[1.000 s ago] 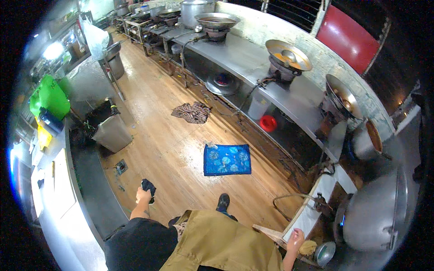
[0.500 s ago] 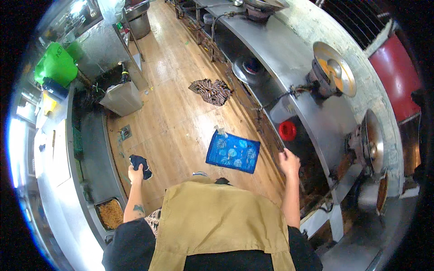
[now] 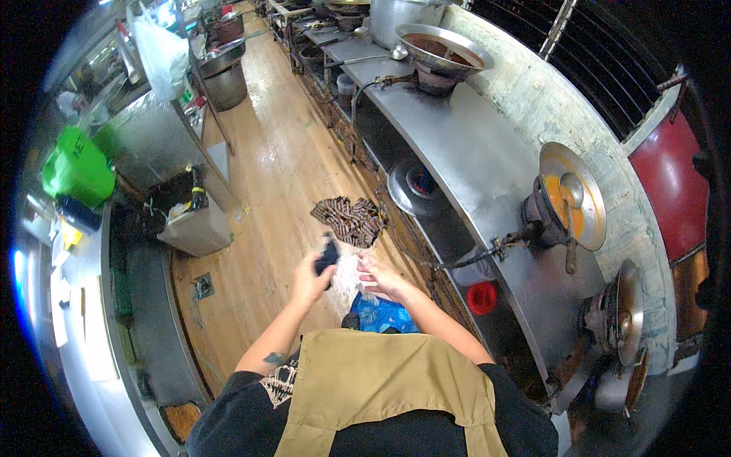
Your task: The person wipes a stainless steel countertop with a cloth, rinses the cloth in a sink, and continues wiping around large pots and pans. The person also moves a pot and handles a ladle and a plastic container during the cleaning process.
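In my left hand (image 3: pixel 307 280) is a dark, bunched cloth (image 3: pixel 328 257), gripped between thumb and fingers and blurred at its edge. My right hand (image 3: pixel 387 282) is close to its right, fingers stretched out and somewhat apart, with nothing visibly held. Between the two hands a pale, bright patch shows; whether it is glare on the floor or a thing, I cannot make out. Just below my right hand lies a blue patterned mat (image 3: pixel 387 314) on the floor, partly hidden by my arm and tan apron. A brown striped rag (image 3: pixel 350 221) lies crumpled beyond my hands.
Along the right runs a steel counter (image 3: pixel 487 175) carrying woks on burners, one wok (image 3: pixel 572 202) holding orange liquid and a ladle. Below it sit a red ring-shaped thing (image 3: pixel 481 298) and a round metal lid (image 3: pixel 415 189). A bin (image 3: pixel 196 232) and a steel worktop (image 3: pixel 84 320) stand left.
My left hand has swung inward and forward with the dark cloth. My right hand has come in from beside the counter, and both hands now nearly meet. The view has shifted forward.
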Available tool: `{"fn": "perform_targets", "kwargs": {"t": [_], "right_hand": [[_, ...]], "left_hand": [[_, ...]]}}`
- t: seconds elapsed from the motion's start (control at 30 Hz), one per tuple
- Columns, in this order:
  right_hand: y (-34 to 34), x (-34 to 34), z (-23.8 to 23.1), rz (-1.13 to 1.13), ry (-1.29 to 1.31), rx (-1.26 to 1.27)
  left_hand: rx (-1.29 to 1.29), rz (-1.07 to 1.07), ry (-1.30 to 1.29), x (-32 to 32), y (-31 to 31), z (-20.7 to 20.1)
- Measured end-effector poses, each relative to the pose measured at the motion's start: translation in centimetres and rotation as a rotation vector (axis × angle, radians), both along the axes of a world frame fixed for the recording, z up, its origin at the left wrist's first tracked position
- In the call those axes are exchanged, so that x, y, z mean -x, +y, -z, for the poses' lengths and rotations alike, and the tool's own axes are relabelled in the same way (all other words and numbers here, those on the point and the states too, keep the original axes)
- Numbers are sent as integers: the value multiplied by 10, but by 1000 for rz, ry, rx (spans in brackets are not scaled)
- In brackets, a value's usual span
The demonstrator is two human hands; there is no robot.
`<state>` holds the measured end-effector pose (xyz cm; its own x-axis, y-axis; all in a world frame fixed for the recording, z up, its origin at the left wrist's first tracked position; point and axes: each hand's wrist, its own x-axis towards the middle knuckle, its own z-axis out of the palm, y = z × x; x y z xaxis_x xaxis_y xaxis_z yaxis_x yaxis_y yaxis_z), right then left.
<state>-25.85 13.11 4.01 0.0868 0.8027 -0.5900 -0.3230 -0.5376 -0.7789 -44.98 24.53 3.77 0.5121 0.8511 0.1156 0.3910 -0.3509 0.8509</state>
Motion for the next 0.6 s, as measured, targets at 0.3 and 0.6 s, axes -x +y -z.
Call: {"fn": "perform_targets", "kwargs": {"t": [0.3,0.6], "right_hand": [[33,-161,-10,801,610,-566],[72,-321,-1,1115,578,-527]], "left_hand": [[-189,860,-195,-214,35,-65],[-130,281,285,-189,222,65]]}}
